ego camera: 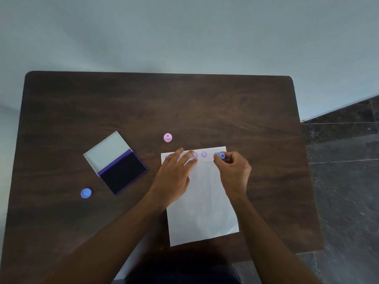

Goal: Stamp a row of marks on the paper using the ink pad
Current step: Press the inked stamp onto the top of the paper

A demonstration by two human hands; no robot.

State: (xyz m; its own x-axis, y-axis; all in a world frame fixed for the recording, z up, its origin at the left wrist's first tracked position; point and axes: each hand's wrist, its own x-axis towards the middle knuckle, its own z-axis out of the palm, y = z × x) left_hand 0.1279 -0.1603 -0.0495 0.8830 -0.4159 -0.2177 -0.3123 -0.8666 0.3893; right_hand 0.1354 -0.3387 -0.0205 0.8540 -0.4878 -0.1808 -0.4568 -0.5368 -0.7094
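Note:
A white sheet of paper lies on the dark wooden table. Along its far edge runs a row of purple smiley marks; some are hidden under my fingers. My left hand lies flat on the paper's upper left part, fingers spread. My right hand pinches a small blue stamp and holds it at the row's right end, touching or just above the paper. An ink pad with its lid folded back sits to the left, dark pad exposed.
A pink stamp stands just beyond the paper's far left corner. A blue round cap lies near the ink pad at the left. The table's right edge borders a dark tiled floor.

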